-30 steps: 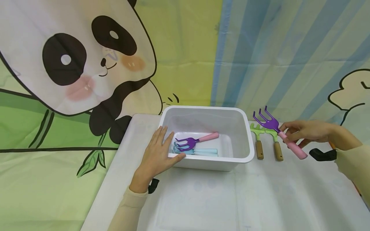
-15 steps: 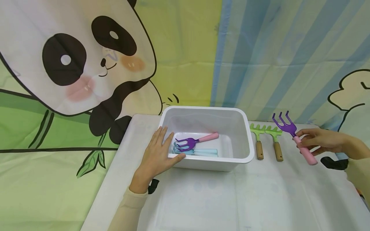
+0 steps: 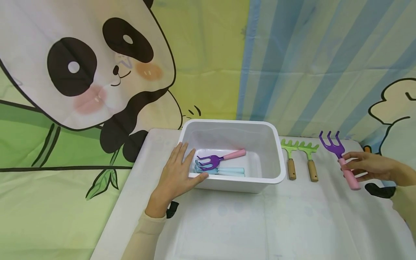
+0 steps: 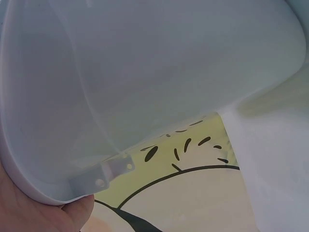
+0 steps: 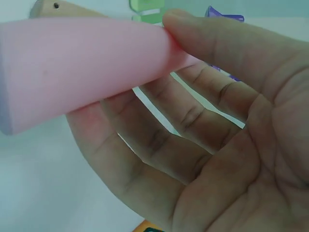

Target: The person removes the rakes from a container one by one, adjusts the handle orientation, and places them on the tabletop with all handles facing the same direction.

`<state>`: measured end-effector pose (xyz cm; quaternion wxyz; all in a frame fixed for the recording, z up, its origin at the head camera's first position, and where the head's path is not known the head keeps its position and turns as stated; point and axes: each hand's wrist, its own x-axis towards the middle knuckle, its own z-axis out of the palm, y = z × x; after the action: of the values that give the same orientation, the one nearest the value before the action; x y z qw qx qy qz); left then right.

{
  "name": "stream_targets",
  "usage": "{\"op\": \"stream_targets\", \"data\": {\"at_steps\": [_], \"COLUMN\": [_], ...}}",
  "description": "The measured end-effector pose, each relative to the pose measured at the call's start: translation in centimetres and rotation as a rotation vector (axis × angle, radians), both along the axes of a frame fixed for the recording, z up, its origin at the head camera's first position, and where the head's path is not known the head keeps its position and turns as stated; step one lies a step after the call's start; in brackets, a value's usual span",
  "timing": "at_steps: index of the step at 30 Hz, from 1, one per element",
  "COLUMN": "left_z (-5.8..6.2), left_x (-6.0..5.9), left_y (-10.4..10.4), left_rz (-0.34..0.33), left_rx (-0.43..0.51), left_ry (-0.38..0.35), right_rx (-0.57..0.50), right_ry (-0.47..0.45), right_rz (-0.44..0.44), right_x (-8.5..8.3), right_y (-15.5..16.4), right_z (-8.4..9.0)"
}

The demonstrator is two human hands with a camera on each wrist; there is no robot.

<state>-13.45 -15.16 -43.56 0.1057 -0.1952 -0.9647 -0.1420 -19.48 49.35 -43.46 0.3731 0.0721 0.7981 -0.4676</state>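
My right hand (image 3: 373, 167) holds a hand cultivator (image 3: 350, 178) by its pink handle (image 5: 87, 67), thumb on one side and fingers on the other. Its purple three-pronged head points away from me, over the table's right part. My left hand (image 3: 177, 173) rests on the near left corner of a white plastic bin (image 3: 234, 180), fingers straight and spread along the rim (image 4: 29, 183). Inside the bin lie another purple-and-pink hand cultivator (image 3: 234, 154) and light-blue tools (image 3: 232, 170), partly overlapped by it. Two green hand rakes (image 3: 291, 169) with wooden handles lie side by side right of the bin.
The white table (image 3: 227, 224) meets a hanging cloth backdrop (image 3: 208, 72) printed with a panda behind the bin. A small orange and dark thing (image 3: 367, 148) shows at the table's far right edge.
My right hand has moved right and slightly toward me with the hand cultivator, away from the green hand rakes. My left hand and the bin have stayed in place.
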Motion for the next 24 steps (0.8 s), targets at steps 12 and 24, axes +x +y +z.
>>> {"op": "stream_targets", "data": {"at_steps": [12, 24], "left_z": [-0.1, 0.0], "left_x": [-0.2, -0.3], "left_y": [0.0, 0.0], "left_rz": [-0.003, -0.010], "left_rx": [-0.004, 0.000], "left_ry": [0.001, 0.010], "right_rx": [-0.071, -0.023], "right_ry": [-0.062, -0.092], "right_rz": [-0.094, -0.152], "right_x": [0.6, 0.8], "right_y": [1.8, 1.9], "right_z": [-3.0, -5.5]}}
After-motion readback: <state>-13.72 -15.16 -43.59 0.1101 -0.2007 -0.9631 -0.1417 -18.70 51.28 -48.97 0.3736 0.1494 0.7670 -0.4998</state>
